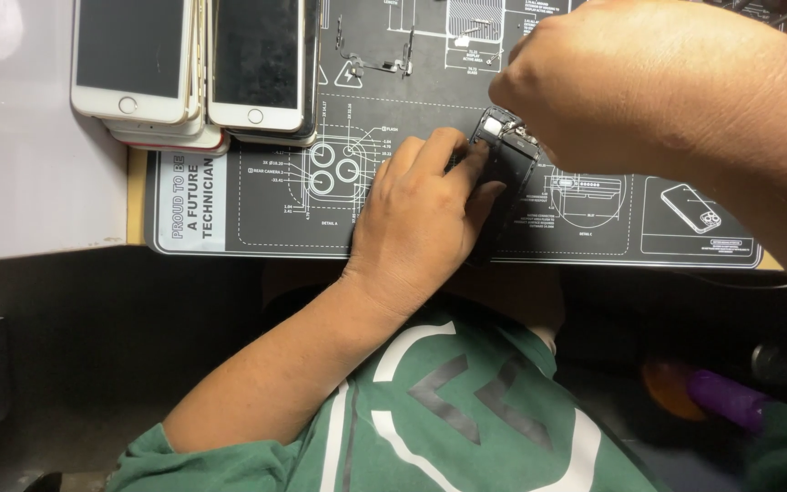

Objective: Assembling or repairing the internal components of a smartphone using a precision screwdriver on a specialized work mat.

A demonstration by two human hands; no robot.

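**Technician A:** State the position of the workpiece.

**Technician B:** The opened dark smartphone chassis with exposed internal parts [505,159] lies on the black rubber repair mat printed with white line diagrams [594,232], right of the mat's centre. The left hand [421,223] rests on the chassis from below, fingers curled and pressing its left edge flat against the mat.

**Technician A:** And the right hand?

**Technician B:** The right hand [649,87] is closed down over the top end of the chassis, fingertips bunched at the small metallic parts there. I cannot tell whether it pinches a tool, a screw or only the phone; its own bulk hides the contact.

**Technician A:** Hazards?

**Technician B:** In my judgement, three. First, the left hand holds only one edge, so a sideways push from the right hand could pivot the chassis on the mat. Second, the exposed parts at the top end look fine; excess force there could bend or tear them. Third, any small part that slips free could roll off the mat's near edge, which lies just past the left wrist, into the dark space below.

**Technician A:** Nearby obstructions?

**Technician B:** Two stacks of white-fronted smartphones [193,68] sit at the mat's upper left corner, well apart from both hands.
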